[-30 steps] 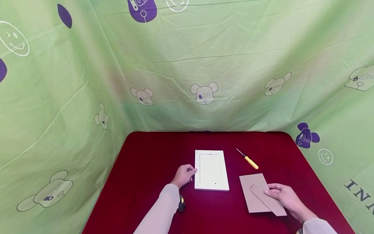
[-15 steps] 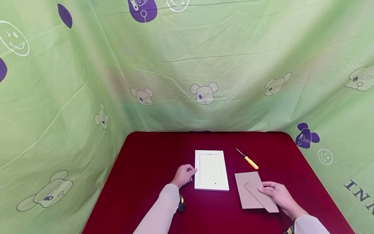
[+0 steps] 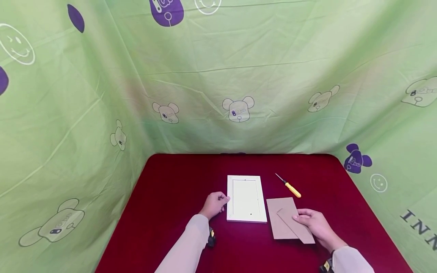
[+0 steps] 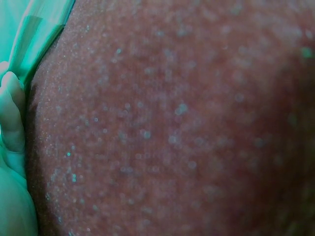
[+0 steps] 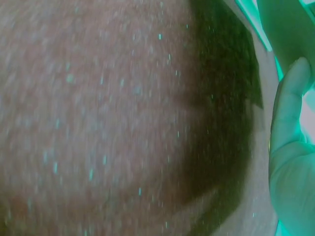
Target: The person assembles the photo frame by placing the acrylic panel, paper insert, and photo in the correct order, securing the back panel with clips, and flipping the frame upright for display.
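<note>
A white picture frame (image 3: 246, 218) lies back side up on the dark red tabletop. At its left edge rests my left hand (image 3: 213, 205), thumb and curled fingers pinching the rim; the left wrist view catches fingers (image 4: 12, 113) against the frame's side (image 4: 37, 37). To the right, my right hand (image 3: 316, 225) grips a brown frame backboard (image 3: 280, 227) by its slanted stand leg (image 3: 300, 231), thumb on top. The backboard is near the frame's right side, apart from it. In the right wrist view the thumb (image 5: 288, 105) presses on the backboard (image 5: 285, 32).
A screwdriver (image 3: 291, 189) with a yellow handle lies behind the backboard, right of the frame. The red table (image 3: 184, 174) meets a green patterned cloth (image 3: 239, 140) at the back and sides.
My right hand has carried the backboard leftward and slightly away from me, closer to the frame. My left hand, the frame and the screwdriver have stayed in place.
</note>
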A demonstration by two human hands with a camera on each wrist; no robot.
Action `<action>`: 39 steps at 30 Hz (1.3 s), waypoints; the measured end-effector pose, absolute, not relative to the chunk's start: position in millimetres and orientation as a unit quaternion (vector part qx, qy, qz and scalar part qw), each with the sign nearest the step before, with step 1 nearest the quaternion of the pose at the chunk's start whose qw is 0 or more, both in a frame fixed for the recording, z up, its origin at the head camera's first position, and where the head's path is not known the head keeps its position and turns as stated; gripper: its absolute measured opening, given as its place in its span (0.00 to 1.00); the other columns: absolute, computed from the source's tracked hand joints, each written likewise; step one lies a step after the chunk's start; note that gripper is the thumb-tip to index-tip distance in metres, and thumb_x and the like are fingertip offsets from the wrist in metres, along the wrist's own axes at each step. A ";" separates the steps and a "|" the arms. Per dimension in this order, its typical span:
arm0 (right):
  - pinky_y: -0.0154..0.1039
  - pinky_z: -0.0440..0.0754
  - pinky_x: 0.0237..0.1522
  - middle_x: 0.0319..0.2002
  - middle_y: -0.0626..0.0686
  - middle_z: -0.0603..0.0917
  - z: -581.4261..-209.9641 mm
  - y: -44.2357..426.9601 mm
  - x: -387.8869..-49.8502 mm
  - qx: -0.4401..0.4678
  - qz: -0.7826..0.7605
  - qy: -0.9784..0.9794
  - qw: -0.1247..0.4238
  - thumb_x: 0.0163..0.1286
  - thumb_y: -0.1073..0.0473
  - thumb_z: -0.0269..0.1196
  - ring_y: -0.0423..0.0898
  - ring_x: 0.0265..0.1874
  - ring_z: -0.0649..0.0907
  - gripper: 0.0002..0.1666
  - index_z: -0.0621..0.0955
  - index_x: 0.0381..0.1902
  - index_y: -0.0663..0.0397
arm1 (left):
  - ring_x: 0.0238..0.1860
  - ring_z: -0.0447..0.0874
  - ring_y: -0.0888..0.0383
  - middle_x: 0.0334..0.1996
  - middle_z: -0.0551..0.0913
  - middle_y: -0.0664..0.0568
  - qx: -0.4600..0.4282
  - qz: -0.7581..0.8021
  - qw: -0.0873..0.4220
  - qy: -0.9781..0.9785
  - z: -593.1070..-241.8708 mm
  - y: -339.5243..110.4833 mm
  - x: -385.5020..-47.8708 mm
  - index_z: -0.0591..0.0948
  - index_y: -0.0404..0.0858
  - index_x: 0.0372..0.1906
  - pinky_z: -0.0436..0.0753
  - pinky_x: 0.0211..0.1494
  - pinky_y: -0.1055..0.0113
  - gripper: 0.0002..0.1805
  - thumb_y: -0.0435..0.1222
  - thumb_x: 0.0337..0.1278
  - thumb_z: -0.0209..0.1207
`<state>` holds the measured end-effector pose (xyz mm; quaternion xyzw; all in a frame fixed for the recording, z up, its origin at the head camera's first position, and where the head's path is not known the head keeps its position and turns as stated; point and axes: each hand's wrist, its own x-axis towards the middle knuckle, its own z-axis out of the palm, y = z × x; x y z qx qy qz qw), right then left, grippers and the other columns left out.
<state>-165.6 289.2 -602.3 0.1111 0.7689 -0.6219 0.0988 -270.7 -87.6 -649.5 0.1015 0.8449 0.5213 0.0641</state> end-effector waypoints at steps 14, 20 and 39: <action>0.42 0.84 0.33 0.36 0.59 0.86 -604.4 278.5 -173.9 0.114 -0.634 0.759 0.094 0.64 0.59 0.68 0.50 0.32 0.86 0.33 0.70 0.59 0.77 | 0.13 0.75 0.60 0.13 0.76 0.54 0.099 0.518 0.066 0.847 -646.0 -86.6 -269.1 0.79 0.42 0.25 0.74 0.18 0.68 0.14 0.44 0.64 0.62; 0.42 0.84 0.33 0.37 0.59 0.86 -603.1 277.3 -176.3 0.115 -0.627 0.765 0.087 0.65 0.58 0.67 0.50 0.32 0.86 0.33 0.71 0.59 0.76 | 0.13 0.75 0.60 0.13 0.76 0.55 0.100 0.520 0.064 0.846 -649.2 -87.3 -271.0 0.79 0.43 0.24 0.74 0.17 0.68 0.14 0.44 0.64 0.62; 0.41 0.84 0.33 0.37 0.58 0.86 -602.8 259.8 -193.4 0.103 -0.637 0.759 0.080 0.64 0.57 0.68 0.48 0.32 0.86 0.33 0.71 0.59 0.75 | 0.13 0.74 0.60 0.13 0.76 0.55 0.105 0.520 0.052 0.846 -652.4 -87.1 -270.3 0.78 0.42 0.24 0.74 0.17 0.68 0.15 0.44 0.63 0.62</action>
